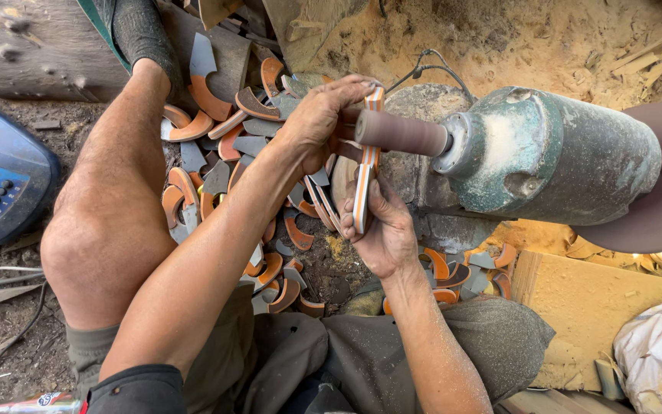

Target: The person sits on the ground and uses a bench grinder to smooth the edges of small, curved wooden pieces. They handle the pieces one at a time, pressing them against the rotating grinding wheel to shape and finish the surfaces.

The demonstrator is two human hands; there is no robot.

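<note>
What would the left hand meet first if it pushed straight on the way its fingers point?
Probably the sanding drum: the left hand points right, gripping the striped curved piece against it. Depth is unclear.

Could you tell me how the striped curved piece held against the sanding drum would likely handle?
The piece probably stays stiff: spanning both hands, it shows no sag. Thin and narrow, so likely light. Its dusty surface may be slippery.

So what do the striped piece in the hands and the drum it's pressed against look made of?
Striped piece: apparently layered laminate, maybe plastic or resin; orange, white and grey bands on its edge, matte. Drum: looks like an abrasive sleeve, dull reddish-brown and grainy, on a dusty green motor. Left hand and right hand grip the ends.
</note>
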